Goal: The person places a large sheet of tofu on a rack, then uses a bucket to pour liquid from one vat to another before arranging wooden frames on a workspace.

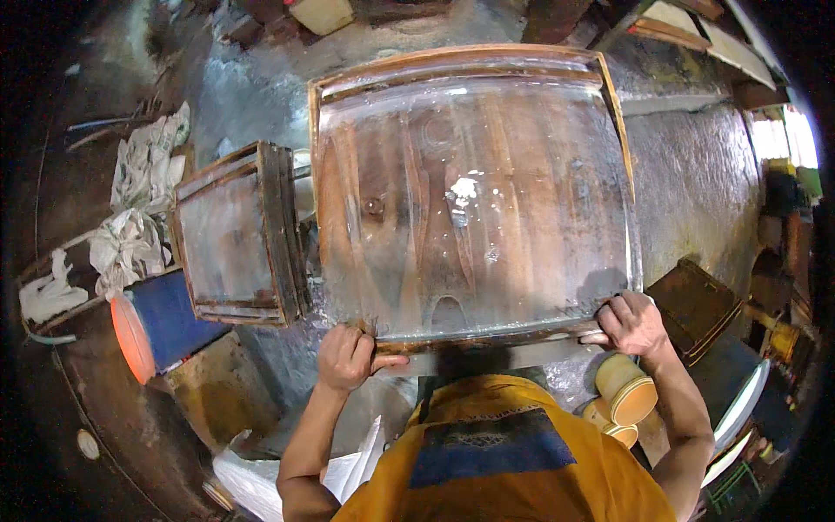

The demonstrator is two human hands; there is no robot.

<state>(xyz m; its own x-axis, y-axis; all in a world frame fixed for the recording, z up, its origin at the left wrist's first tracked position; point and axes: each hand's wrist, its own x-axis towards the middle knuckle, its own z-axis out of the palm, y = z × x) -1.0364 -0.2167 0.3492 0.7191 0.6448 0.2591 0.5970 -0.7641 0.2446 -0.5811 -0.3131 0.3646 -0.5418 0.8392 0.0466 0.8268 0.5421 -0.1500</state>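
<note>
A large wooden frame (619,117) spans the middle of the view, and a wet, shiny, translucent sheet or film of liquid (522,209) covers its inside. Brown streaks show through it, with a small white glare patch near the centre. My left hand (348,358) is closed over the frame's near-left corner, its thumb lying along the near side. At the near-right corner my right hand (631,324) grips the same frame, fingers curled over the edge. Whether the frame rests on something underneath is hidden.
Stacked smaller wooden frames (265,226) stand close on the left. Beyond them are a blue tub (178,317) with an orange rim and pale crumpled sacks (130,248). At lower right are yellowish buckets (628,390) and a dark panel (696,309). Wet grey floor (687,183) extends right.
</note>
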